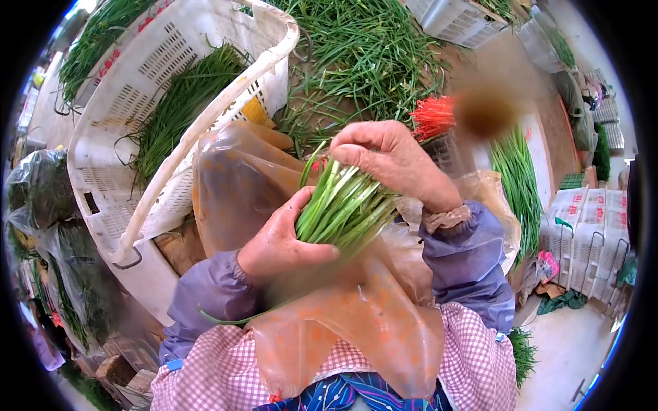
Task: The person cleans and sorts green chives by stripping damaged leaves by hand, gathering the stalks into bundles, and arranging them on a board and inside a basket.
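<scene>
Beside the crate (90, 161), on its right, the bunch (343, 205) lies over the person's lap, gripped between the left hand's (281, 240) thumb and curled fingers. Right hand (394, 157): thumb and forefinger bent together at the pale ends; whether they pinch a stem, I cannot tell. It looks like sorting or evening stems. Any further picking would call for a steady left grip and light right fingertips. Red ties (433, 116) lie farther right of the crate.
</scene>
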The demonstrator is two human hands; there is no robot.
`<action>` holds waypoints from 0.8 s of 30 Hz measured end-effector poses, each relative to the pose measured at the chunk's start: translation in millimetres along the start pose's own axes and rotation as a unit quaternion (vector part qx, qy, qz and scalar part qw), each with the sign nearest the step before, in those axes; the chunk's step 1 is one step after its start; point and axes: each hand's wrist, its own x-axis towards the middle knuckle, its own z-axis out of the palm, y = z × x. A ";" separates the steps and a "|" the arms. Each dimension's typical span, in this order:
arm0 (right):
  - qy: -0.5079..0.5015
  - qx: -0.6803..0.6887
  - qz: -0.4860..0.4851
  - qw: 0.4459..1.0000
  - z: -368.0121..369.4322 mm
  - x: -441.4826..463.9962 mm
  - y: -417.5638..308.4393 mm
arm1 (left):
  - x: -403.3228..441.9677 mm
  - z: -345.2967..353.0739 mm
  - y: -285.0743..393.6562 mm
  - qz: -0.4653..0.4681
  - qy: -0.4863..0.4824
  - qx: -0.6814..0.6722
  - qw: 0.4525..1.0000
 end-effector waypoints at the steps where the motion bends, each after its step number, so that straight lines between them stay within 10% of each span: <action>1: -0.002 -0.002 -0.005 1.000 1.5 0.8 -1.6 | -1.1 1.3 4.4 -0.011 0.001 -0.004 1.000; 6: -0.097 0.070 0.068 0.990 -18.7 -4.5 6.6 | 1.0 2.6 -0.8 0.013 -0.008 0.037 0.999; 8: -0.073 0.133 -0.058 0.987 -25.9 -0.9 30.7 | 1.7 1.6 -1.1 0.043 -0.008 0.079 0.996; 10: 0.084 0.231 0.053 0.968 -24.4 10.6 55.1 | 1.5 1.4 0.2 0.046 -0.005 0.067 0.997; 13: 0.038 0.173 0.145 0.973 -1.4 22.7 72.9 | 0.9 -4.1 -7.1 0.010 -0.032 0.010 0.999; 20: -0.030 0.438 0.016 0.899 45.0 4.4 65.4 | -4.4 -12.3 -3.7 0.037 -0.010 0.071 0.997; 24: -0.026 0.315 0.020 0.949 38.7 -8.3 99.7 | -8.4 -11.8 2.9 0.055 0.006 0.014 0.998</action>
